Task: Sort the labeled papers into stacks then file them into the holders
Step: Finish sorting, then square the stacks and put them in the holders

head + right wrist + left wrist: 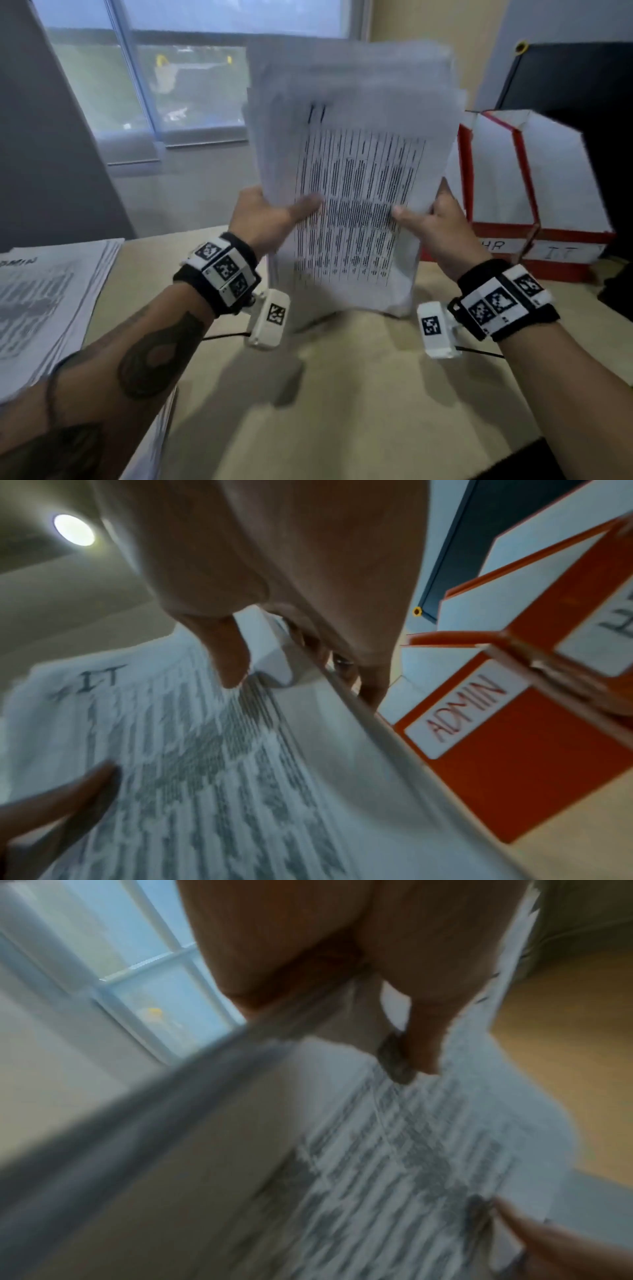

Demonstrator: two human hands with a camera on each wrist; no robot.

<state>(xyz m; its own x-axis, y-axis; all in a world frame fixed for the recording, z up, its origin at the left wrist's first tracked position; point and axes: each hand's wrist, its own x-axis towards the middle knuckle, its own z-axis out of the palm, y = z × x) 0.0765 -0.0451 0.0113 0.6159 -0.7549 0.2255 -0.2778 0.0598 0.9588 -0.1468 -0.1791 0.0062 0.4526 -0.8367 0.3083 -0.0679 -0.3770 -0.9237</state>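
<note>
A thick stack of printed papers (356,164) marked "IT" stands upright on its bottom edge over the middle of the desk. My left hand (270,212) grips its left edge, thumb across the front sheet. My right hand (435,219) grips the right edge the same way. The left wrist view shows the stack (394,1150) under my left thumb (421,1042), blurred. In the right wrist view the "IT" sheet (171,737) sits below my right thumb (229,664). Red-and-white holders (541,192) labelled HR and IT stand at the right; an ADMIN holder (479,723) shows beside the stack.
A stack of papers marked ADMIN (48,301) lies at the desk's left edge. The tan desk (342,394) stretches in front of me. A window (178,68) is behind, a grey panel at the far left, a dark screen (582,78) behind the holders.
</note>
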